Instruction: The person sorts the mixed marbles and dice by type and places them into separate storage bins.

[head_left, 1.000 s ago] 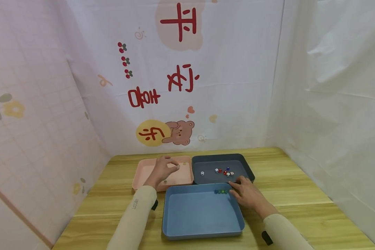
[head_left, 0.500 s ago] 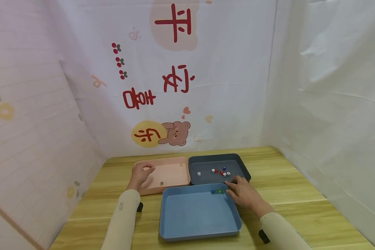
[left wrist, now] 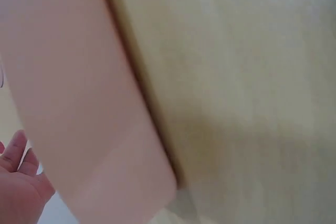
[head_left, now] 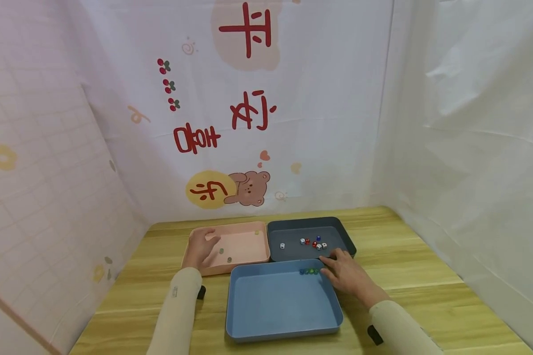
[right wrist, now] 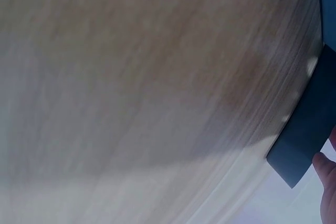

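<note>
My left hand (head_left: 200,248) hovers over the left part of the pink tray (head_left: 244,227), thumb and fingers parted with nothing between them. Near its fingertips lies a small, dull green translucent piece (head_left: 221,251); a similar piece (head_left: 229,260) sits closer to the front wall, and a yellowish one (head_left: 256,232) is at the far right. My right hand (head_left: 348,273) rests with loose fingers at the far right corner of the blue tray (head_left: 284,308), fingertips by the dark tray's rim. Beside that hand, several small blue and green translucent pieces (head_left: 308,271) form a row inside the blue tray.
The dark grey tray (head_left: 302,224), right of the pink one, holds several dice: white (head_left: 282,245), red (head_left: 308,241) and blue (head_left: 318,238). All three trays stand close together on a wood-grain table (head_left: 395,246). White printed cloth (head_left: 320,123) hangs behind and at both sides.
My left hand moved left across the pink tray, and its pinched fingers spread. One more small translucent piece now shows in that tray. My right hand stayed in place.
</note>
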`<action>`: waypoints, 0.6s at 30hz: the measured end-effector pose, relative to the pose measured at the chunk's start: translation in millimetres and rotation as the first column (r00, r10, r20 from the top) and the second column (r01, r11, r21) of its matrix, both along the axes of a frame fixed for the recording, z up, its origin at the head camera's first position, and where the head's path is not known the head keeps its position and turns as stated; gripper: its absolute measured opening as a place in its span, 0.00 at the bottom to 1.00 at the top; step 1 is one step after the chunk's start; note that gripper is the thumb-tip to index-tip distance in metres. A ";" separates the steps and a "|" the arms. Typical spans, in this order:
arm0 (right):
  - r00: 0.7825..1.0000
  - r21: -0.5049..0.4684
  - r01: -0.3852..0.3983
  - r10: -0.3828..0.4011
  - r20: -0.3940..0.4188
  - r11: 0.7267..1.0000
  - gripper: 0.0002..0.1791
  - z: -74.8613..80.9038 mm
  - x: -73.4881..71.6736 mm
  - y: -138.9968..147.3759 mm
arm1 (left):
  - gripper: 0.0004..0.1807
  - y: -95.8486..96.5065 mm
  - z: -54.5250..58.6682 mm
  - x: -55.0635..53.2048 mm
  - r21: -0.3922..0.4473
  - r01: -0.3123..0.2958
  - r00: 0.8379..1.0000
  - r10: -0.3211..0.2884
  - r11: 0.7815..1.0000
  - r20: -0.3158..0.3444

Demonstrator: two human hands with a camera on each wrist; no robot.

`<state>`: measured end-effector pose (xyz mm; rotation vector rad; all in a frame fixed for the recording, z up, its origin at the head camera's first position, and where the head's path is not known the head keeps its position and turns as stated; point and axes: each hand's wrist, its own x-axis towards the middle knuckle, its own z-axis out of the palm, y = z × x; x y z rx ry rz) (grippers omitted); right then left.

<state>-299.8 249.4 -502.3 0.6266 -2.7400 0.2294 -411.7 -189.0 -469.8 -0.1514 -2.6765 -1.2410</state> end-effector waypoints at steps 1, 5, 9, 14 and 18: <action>1.000 -0.002 0.002 -0.002 0.004 1.000 0.24 0.2 0.1 0.0 | 0.23 0.8 0.6 -1.7 0.013 -0.009 1.000 0.009 1.000 0.002; 1.000 0.000 0.002 -0.002 0.007 1.000 0.24 1.5 0.4 -0.4 | 0.23 5.4 5.5 -6.4 0.073 -0.041 0.999 0.039 0.996 0.023; 1.000 -0.006 0.003 -0.003 0.008 1.000 0.24 2.3 1.1 -0.6 | 0.24 14.8 17.0 -7.4 0.140 -0.039 0.999 0.036 0.989 0.025; 1.000 -0.012 -0.002 0.002 -0.001 1.000 0.23 2.5 1.6 -0.5 | 0.24 32.8 34.6 -4.0 0.238 -0.024 0.999 0.015 0.971 0.040; 1.000 -0.008 0.000 0.000 0.001 1.000 0.23 4.1 2.1 -1.1 | 0.25 49.4 41.6 -1.5 0.292 -0.001 0.999 -0.011 0.956 0.042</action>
